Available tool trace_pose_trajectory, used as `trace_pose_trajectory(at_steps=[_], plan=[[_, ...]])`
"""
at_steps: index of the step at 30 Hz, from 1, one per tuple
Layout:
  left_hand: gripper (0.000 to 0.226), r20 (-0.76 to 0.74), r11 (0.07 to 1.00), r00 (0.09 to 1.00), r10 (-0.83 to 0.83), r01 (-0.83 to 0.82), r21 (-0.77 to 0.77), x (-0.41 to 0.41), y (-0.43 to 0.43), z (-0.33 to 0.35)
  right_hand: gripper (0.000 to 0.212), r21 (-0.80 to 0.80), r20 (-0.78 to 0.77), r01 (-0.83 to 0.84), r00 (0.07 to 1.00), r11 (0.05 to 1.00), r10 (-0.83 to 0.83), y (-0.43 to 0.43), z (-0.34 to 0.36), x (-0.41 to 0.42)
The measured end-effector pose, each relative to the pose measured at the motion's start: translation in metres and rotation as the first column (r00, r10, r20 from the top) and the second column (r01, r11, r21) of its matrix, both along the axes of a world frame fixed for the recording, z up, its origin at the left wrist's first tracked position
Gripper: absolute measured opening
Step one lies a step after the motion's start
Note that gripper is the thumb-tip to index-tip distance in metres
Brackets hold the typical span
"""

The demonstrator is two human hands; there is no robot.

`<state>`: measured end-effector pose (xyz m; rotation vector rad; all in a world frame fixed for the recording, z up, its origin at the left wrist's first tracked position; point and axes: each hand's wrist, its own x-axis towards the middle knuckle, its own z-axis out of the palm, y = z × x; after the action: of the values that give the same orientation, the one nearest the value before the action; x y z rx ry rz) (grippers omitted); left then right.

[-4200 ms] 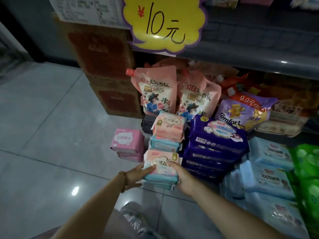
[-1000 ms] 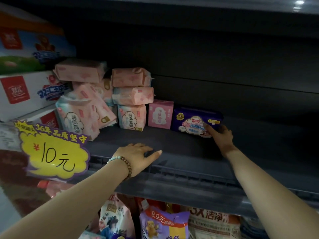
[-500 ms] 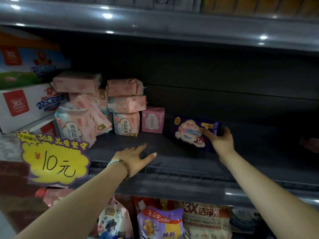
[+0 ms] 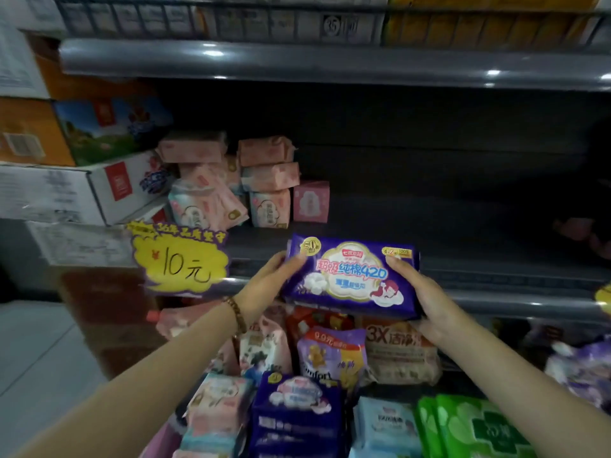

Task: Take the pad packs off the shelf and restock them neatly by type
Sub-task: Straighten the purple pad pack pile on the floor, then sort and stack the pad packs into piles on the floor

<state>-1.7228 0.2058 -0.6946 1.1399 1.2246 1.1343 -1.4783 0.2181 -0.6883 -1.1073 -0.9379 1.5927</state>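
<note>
While purple pad pack (image 4: 352, 279) hangs before shelf (image 4: 429, 226), right hand (image 4: 426, 302) grips right end; left hand (image 4: 267, 282) seemingly pinches left edge.

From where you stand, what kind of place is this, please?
Probably a small shop: a yellow handwritten price sign hangs on the grey metal shelf, which holds stacked pink pad packs, and more packaged goods stand below.

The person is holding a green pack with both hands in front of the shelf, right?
Not green. The head view shows the pack is purple; the left hand and right hand both hold it in front of the shelf.
</note>
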Motion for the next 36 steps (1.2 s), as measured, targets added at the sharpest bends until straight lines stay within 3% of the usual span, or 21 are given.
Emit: trace_pose_trajectory(at_steps=[1,3,6,8,15,20,26,31,36], plan=[[0.030,-0.076,1.000,0.997,0.011,-0.011,-0.003,-0.005,-0.014,-0.010,0.039,-0.044,-0.005,-0.016,1.000,0.999,0.016,-0.009,-0.010,-0.005],[0.039,-0.127,0.998,0.992,-0.002,-0.007,-0.070,-0.022,-0.047,-0.033,0.038,-0.130,0.015,-0.069,0.997,0.989,0.072,-0.025,-0.038,-0.016],[0.063,-0.071,0.980,0.997,0.038,-0.051,-0.193,-0.042,-0.072,-0.074,0.052,-0.247,0.058,-0.118,0.989,0.962,0.136,-0.045,-0.087,-0.030],[0.070,-0.078,0.950,0.992,0.100,-0.118,-0.289,-0.048,-0.078,-0.102,0.036,-0.308,0.036,-0.100,0.993,0.946,0.117,-0.053,-0.113,-0.040],[0.022,0.055,0.852,0.949,0.311,-0.252,-0.460,-0.037,-0.067,-0.163,0.030,-0.312,0.075,-0.005,0.997,0.950,0.030,-0.051,-0.168,-0.063],[0.038,0.051,0.858,0.958,0.282,-0.228,-0.460,-0.027,-0.052,-0.188,0.040,-0.362,0.137,0.027,0.990,0.932,0.024,-0.042,-0.195,-0.067],[0.060,-0.076,0.863,0.979,0.191,-0.204,-0.462,-0.031,-0.043,-0.208,0.043,-0.333,0.271,0.002,0.958,0.943,0.094,-0.036,-0.213,-0.064],[0.058,-0.104,0.867,0.979,0.174,-0.202,-0.455,-0.034,-0.041,-0.203,0.051,-0.270,0.350,-0.028,0.929,0.962,0.125,-0.035,-0.217,-0.059],[0.056,-0.356,0.948,0.930,0.097,-0.196,-0.252,-0.048,-0.043,-0.174,0.040,-0.114,0.505,-0.141,0.844,0.983,0.180,-0.035,-0.189,-0.050]])
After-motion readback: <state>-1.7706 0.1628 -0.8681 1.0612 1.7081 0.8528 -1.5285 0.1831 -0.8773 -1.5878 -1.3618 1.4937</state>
